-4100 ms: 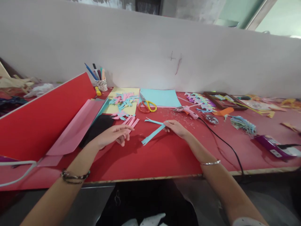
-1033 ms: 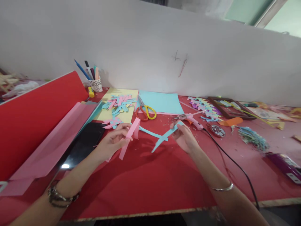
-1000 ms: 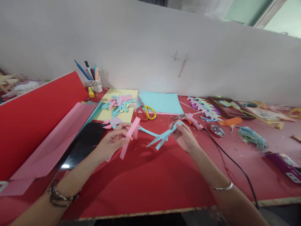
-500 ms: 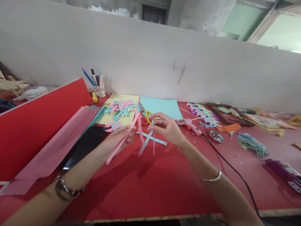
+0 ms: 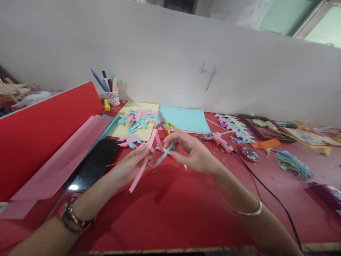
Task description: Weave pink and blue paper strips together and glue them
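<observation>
My left hand (image 5: 137,160) is closed around pink paper strips (image 5: 139,176), one of them folded over above the fingers and one end hanging down toward me. Facing it, my right hand (image 5: 190,152) pinches a light blue paper strip (image 5: 160,160), whose ends hang below the fingers. Part of that strip is hidden by the hand. Just beyond my right fingers lie scissors (image 5: 171,125) with yellow and orange handles. A woven-looking pink and blue paper piece (image 5: 130,140) rests left of my left hand.
Cut paper pieces (image 5: 137,119) are heaped on a yellow sheet (image 5: 128,106), beside a blue sheet (image 5: 186,117). A pink glue gun (image 5: 220,138) trails a black cord (image 5: 262,190) on the right. At left are a dark phone (image 5: 99,161), pink paper (image 5: 58,160) and a pen cup (image 5: 113,97).
My right hand has turned and lowered slightly, and the blue strip in it now sits closer to the left hand. The pink strip's lower end has swung right. The view has tilted downward.
</observation>
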`<state>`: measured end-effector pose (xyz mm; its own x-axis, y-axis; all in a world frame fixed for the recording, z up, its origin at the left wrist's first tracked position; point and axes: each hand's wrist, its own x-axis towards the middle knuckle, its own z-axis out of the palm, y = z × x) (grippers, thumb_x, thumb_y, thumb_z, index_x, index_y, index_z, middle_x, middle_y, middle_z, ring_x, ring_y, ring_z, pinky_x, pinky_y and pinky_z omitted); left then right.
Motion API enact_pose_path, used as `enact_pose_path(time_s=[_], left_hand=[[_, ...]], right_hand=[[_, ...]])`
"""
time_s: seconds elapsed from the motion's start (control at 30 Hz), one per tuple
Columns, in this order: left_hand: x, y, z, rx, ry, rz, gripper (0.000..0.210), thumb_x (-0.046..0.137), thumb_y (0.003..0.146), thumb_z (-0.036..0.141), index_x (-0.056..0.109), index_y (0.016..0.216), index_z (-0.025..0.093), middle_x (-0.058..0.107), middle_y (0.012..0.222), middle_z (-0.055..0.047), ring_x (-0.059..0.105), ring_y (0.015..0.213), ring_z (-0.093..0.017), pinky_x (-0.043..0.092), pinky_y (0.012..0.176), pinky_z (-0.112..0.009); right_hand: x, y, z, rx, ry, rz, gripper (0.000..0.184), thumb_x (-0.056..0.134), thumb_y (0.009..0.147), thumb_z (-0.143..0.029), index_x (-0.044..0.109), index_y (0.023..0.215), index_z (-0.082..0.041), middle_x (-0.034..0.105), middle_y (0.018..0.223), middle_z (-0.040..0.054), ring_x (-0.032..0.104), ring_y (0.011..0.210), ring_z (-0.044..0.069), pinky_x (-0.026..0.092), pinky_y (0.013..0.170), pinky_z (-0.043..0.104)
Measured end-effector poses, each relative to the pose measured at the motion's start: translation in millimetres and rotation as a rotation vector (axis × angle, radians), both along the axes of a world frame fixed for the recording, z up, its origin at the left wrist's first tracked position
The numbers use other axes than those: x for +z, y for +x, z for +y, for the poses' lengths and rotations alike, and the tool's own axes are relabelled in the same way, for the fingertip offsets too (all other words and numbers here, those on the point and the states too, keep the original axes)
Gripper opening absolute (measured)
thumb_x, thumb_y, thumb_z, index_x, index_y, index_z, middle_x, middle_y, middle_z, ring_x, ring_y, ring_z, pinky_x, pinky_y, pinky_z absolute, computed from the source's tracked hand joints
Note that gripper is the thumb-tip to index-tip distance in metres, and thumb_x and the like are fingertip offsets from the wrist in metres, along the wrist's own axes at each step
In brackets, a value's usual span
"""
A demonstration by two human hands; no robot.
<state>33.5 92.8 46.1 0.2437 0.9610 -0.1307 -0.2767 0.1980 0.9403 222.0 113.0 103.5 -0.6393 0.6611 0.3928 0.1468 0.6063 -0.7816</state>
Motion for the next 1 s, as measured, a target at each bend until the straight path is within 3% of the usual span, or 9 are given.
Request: enact_pose_path(time_s=[0.07, 0.2, 0.43, 0.53, 0.6, 0.73, 0.8, 0.9, 1.0], left_hand=[[2.9, 0.6, -2.5, 0.052, 0.154, 0.203, 0.033, 0.063, 0.063, 0.053, 0.057, 0.063, 0.020, 0.058, 0.081, -0.005, 0.053, 0.077, -0.018, 0.046, 0.071, -0.033], [10.1, 0.5, -7.0, 0.124, 0.508, 0.552, 0.034, 0.053, 0.071, 0.053, 0.063, 0.059, 0.023, 0.058, 0.107, -0.007, 0.046, 0.109, -0.026, 0.036, 0.095, -0.041], [9.4, 0.1, -10.3, 0.030, 0.580, 0.497, 0.033, 0.052, 0.077, 0.043, 0.066, 0.057, 0.020, 0.064, 0.087, -0.006, 0.056, 0.087, -0.020, 0.044, 0.081, -0.034], [6.8, 1.4, -10.7, 0.016, 0.532, 0.397, 0.033, 0.055, 0.075, 0.044, 0.064, 0.055, 0.020, 0.065, 0.084, -0.005, 0.057, 0.086, -0.020, 0.043, 0.085, -0.034], [4.3, 2.7, -10.5, -0.003, 0.412, 0.251, 0.032, 0.058, 0.073, 0.046, 0.064, 0.057, 0.019, 0.065, 0.082, -0.005, 0.059, 0.082, -0.019, 0.044, 0.084, -0.033], [1.9, 6.6, -10.7, -0.051, 0.030, -0.042, 0.033, 0.069, 0.062, 0.048, 0.057, 0.058, 0.018, 0.062, 0.065, -0.001, 0.059, 0.060, -0.014, 0.050, 0.063, -0.028], [3.1, 8.6, -11.4, -0.053, -0.080, -0.143, 0.032, 0.072, 0.060, 0.044, 0.053, 0.061, 0.017, 0.059, 0.062, 0.001, 0.056, 0.053, -0.011, 0.050, 0.054, -0.025], [4.7, 9.9, -12.1, -0.034, -0.126, -0.204, 0.026, 0.069, 0.066, 0.037, 0.054, 0.070, 0.017, 0.057, 0.062, 0.003, 0.052, 0.048, -0.008, 0.050, 0.050, -0.022], [3.1, 9.0, -11.0, -0.004, -0.094, -0.175, 0.029, 0.074, 0.060, 0.035, 0.054, 0.072, 0.017, 0.059, 0.065, 0.003, 0.057, 0.054, -0.009, 0.053, 0.055, -0.023]], right_hand=[[1.4, -0.7, -2.5, 0.006, 0.021, -0.023, 0.024, 0.046, 0.075, -0.005, 0.053, 0.093, -0.019, 0.057, 0.088, 0.0012, 0.053, 0.080, 0.009, 0.043, 0.072, 0.024], [2.2, -3.2, -4.7, -0.005, 0.015, 0.031, 0.023, 0.043, 0.074, -0.004, 0.054, 0.088, -0.019, 0.058, 0.085, 0.0007, 0.053, 0.078, 0.009, 0.044, 0.072, 0.024], [4.5, -5.2, -7.3, -0.064, 0.013, 0.071, 0.022, 0.040, 0.074, -0.005, 0.052, 0.086, -0.019, 0.056, 0.084, 0.0014, 0.054, 0.078, 0.009, 0.045, 0.072, 0.024], [3.9, -4.6, -6.8, -0.060, 0.054, 0.094, 0.021, 0.041, 0.074, -0.004, 0.052, 0.086, -0.018, 0.056, 0.083, 0.0018, 0.054, 0.079, 0.010, 0.046, 0.073, 0.025], [2.5, -4.2, -6.0, -0.057, 0.084, 0.097, 0.021, 0.042, 0.074, -0.004, 0.052, 0.085, -0.018, 0.056, 0.083, 0.0019, 0.054, 0.080, 0.010, 0.046, 0.074, 0.026], [-0.7, -3.3, -4.2, -0.077, 0.175, 0.074, 0.023, 0.042, 0.074, -0.002, 0.052, 0.087, -0.019, 0.058, 0.085, 0.0019, 0.055, 0.083, 0.011, 0.045, 0.077, 0.028], [-1.5, -2.8, -3.5, -0.088, 0.220, 0.048, 0.025, 0.042, 0.074, -0.001, 0.053, 0.088, -0.019, 0.059, 0.086, 0.0023, 0.055, 0.084, 0.012, 0.045, 0.079, 0.029], [-1.5, -2.5, -2.7, -0.106, 0.279, 0.015, 0.024, 0.041, 0.074, -0.002, 0.053, 0.087, -0.018, 0.059, 0.085, 0.0023, 0.055, 0.084, 0.012, 0.044, 0.081, 0.031], [-1.3, -2.5, -1.9, -0.132, 0.321, 0.009, 0.023, 0.040, 0.075, -0.003, 0.053, 0.085, -0.019, 0.059, 0.081, 0.0019, 0.055, 0.081, 0.012, 0.043, 0.078, 0.030]])
